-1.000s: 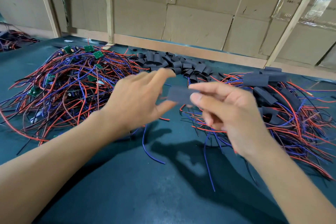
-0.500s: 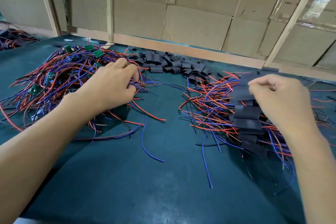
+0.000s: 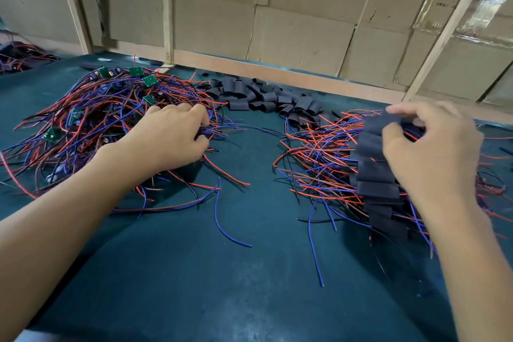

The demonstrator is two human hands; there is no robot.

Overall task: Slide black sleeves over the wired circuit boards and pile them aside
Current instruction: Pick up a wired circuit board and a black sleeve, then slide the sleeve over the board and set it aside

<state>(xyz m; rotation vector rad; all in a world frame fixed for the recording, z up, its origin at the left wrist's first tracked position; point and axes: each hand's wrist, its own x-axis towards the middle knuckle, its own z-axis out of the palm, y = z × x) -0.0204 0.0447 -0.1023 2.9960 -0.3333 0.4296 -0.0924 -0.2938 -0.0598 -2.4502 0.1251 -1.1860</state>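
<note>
Green table (image 3: pixel 249 300), cardboard wall behind. Left hand (image 3: pixel 172 139) curled into bare wired boards (image 3: pixel 91 125), right hand (image 3: pixel 427 144) loosely bent over sleeved pile (image 3: pixel 374 175), grip unclear. Light, floppy, tangly: probably best pinched near the stiff board

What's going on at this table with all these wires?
A person is sleeving wired circuit boards. Their left hand grips wires in the pile of unsleeved green boards. Their right hand hovers at the top of the pile of sleeved boards, fingers loosely curled. Loose black sleeves wait at the back of the green table.
</note>
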